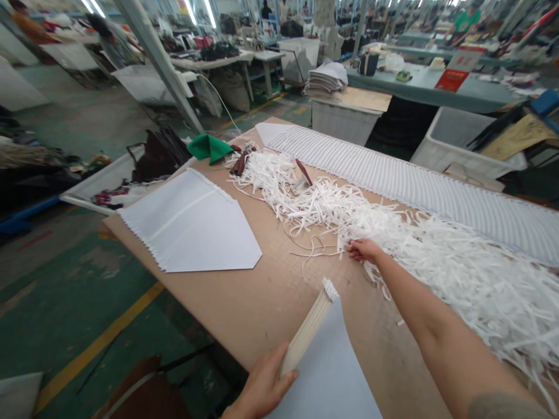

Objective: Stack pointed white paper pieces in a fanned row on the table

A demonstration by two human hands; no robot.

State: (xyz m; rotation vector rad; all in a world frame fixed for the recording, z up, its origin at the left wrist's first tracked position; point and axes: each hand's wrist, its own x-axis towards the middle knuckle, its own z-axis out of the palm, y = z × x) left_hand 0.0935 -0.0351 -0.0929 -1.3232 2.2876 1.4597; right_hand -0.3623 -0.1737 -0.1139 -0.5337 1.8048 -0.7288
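Note:
My left hand (266, 378) is closed around the edge of a stack of light grey-white panels (325, 361), thumb on top. The stack has layered cream edges and a ragged upper tip, and its lower part runs out of view. At the near side of a long heap of thin white strips (327, 206), my right hand (363, 250) has its fingers pinched together. A narrow white strip (317, 254) runs left from those fingers over the brown tabletop (227, 302). To the left, a fanned pile of similar panels (201, 230) lies flat.
A long overlapping row of panels (393, 171) lines the table's far edge. Green fabric (209, 148) and brown scraps (240, 163) lie near the left corner. Beyond stand a metal post (161, 64), white bins (463, 139) and other worktables. A person in green (467, 22) works far back.

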